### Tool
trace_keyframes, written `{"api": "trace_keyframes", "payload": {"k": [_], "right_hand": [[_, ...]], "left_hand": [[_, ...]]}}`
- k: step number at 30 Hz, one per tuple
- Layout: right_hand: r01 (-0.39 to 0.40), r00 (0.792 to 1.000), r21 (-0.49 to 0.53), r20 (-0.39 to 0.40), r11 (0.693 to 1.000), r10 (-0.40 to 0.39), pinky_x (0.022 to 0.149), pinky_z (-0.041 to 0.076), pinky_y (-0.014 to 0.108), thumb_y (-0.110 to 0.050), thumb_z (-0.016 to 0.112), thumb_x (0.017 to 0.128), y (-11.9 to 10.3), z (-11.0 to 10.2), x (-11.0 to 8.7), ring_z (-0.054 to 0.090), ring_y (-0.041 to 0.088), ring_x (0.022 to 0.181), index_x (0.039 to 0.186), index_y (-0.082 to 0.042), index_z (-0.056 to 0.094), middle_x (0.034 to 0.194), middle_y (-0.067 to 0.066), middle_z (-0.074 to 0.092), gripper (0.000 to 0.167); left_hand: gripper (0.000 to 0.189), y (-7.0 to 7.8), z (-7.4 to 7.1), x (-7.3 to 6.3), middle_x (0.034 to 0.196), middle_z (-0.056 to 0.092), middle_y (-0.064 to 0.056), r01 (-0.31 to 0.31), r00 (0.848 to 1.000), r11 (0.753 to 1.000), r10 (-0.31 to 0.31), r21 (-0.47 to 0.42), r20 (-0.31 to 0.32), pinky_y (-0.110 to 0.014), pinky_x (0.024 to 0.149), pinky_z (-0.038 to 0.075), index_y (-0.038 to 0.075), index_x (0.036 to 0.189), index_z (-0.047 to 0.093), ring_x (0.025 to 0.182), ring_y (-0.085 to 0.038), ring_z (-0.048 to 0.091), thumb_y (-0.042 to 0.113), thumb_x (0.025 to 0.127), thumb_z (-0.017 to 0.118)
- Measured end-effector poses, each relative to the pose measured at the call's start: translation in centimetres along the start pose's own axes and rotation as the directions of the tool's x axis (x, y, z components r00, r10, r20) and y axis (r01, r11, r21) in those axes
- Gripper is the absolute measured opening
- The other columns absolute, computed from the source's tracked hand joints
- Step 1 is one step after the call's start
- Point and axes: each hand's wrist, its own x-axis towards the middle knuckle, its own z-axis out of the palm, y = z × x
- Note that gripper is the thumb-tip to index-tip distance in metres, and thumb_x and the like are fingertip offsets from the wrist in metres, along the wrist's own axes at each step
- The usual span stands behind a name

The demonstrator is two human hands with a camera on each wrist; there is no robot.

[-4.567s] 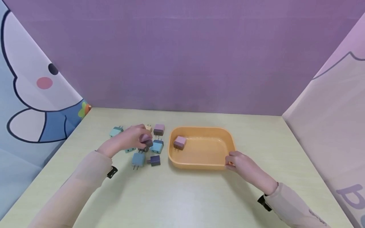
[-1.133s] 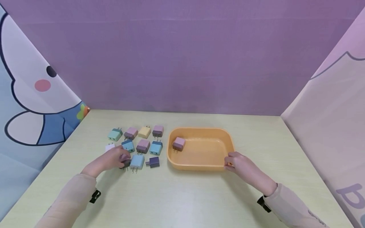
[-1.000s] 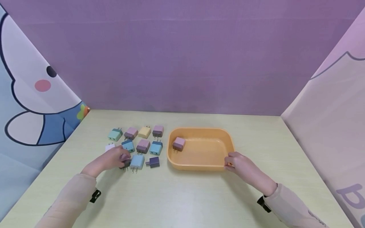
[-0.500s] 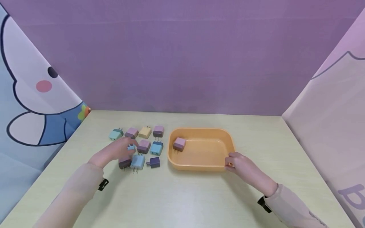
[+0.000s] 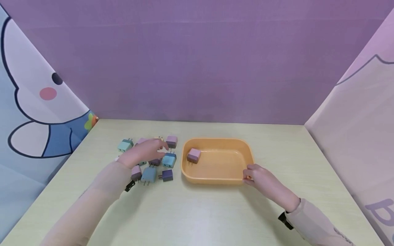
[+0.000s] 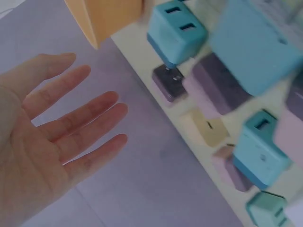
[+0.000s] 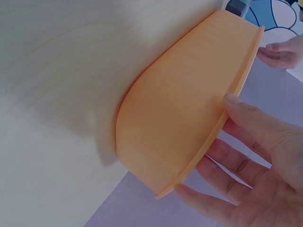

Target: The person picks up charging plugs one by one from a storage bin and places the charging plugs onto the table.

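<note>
My left hand (image 5: 143,152) hovers over a group of plug chargers, fingers spread with nothing between them; the left wrist view shows the bare palm (image 6: 38,151). Partly hidden under it are several chargers. Near its fingertips lie a blue charger (image 5: 169,160) and a lilac-and-plum charger (image 5: 171,141). Just below the wrist sits another lilac-and-plum charger (image 5: 136,173). My right hand (image 5: 265,180) grips the front right corner of an orange tray (image 5: 223,165), thumb and fingers at the rim. One lilac-and-plum charger (image 5: 194,155) lies at the tray's left end.
A light blue charger (image 5: 149,175) and a dark purple one (image 5: 167,175) form the group's front edge, left of the tray. A mint charger (image 5: 125,145) lies at its back left. A purple cloth wall (image 5: 200,68) rises behind the table.
My left hand carried a lilac-and-plum charger to the front left of the group and let it go there. Since then it has moved right and back. The right hand stays on the tray.
</note>
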Motion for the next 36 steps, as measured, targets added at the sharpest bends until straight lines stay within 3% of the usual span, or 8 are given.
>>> {"api": "trace_keyframes", "payload": {"k": [7,14,21,26,32,36], "right_hand": [[0.007,1.000,0.000,-0.008,1.000,-0.007,0.054,0.040,0.020,-0.010,0.070,0.072,0.0,0.0,0.0,0.045,0.008,0.062,0.068,-0.014,0.058,0.068,-0.008,0.048,0.014],[0.004,1.000,0.000,-0.011,1.000,-0.004,0.055,0.041,0.020,-0.010,0.071,0.071,0.0,0.2,0.0,0.045,0.007,0.063,0.067,-0.015,0.057,0.068,-0.008,0.047,0.015],[0.013,1.000,0.006,-0.010,1.000,-0.013,0.055,0.041,0.021,-0.009,0.071,0.071,0.0,0.1,0.0,0.045,0.009,0.063,0.068,-0.014,0.058,0.068,-0.007,0.048,0.014],[0.009,1.000,0.006,-0.004,1.000,-0.009,0.054,0.040,0.021,-0.011,0.070,0.072,0.0,0.0,0.0,0.045,0.009,0.063,0.068,-0.015,0.058,0.069,-0.008,0.047,0.014],[0.034,0.998,0.014,-0.044,0.999,-0.033,0.054,0.041,0.020,-0.009,0.072,0.070,0.1,0.1,-0.1,0.045,0.008,0.063,0.067,-0.014,0.057,0.068,-0.008,0.047,0.016],[0.091,0.990,0.021,-0.108,0.996,-0.088,0.052,0.039,0.019,-0.008,0.073,0.067,0.3,0.4,-0.1,0.043,0.007,0.061,0.066,-0.013,0.055,0.067,-0.007,0.046,0.019]], "left_hand": [[0.025,1.5,-0.4,1.8,0.108,0.060,-0.004,-0.059,0.998,0.998,0.059,0.005,0.020,-0.034,0.084,0.045,0.010,0.110,0.060,0.102,-0.021,0.055,0.017,0.086,0.058],[0.028,2.9,-0.5,3.4,0.103,0.060,-0.004,-0.046,0.999,0.999,0.045,0.026,0.031,-0.031,0.079,0.046,0.010,0.112,0.059,0.089,-0.016,0.055,0.017,0.085,0.058],[0.028,4.2,-0.7,5.1,0.112,0.058,-0.009,-0.107,0.993,0.993,0.105,0.055,0.046,-0.035,0.085,0.044,0.006,0.112,0.058,0.103,-0.025,0.053,0.015,0.086,0.056],[0.028,5.4,-0.7,6.0,0.116,0.056,-0.007,-0.118,0.991,0.991,0.113,0.056,0.075,-0.036,0.089,0.041,0.007,0.114,0.058,0.105,-0.023,0.051,0.016,0.087,0.055],[0.029,6.6,0.0,7.3,0.119,0.053,-0.003,-0.093,0.987,0.994,0.085,0.060,0.134,-0.034,0.090,0.039,0.010,0.116,0.057,0.105,-0.018,0.048,0.017,0.087,0.055],[0.029,7.0,0.6,8.2,0.119,0.053,-0.002,-0.071,0.985,0.995,0.058,0.074,0.161,-0.032,0.090,0.038,0.011,0.115,0.057,0.103,-0.016,0.047,0.018,0.087,0.055]]}}
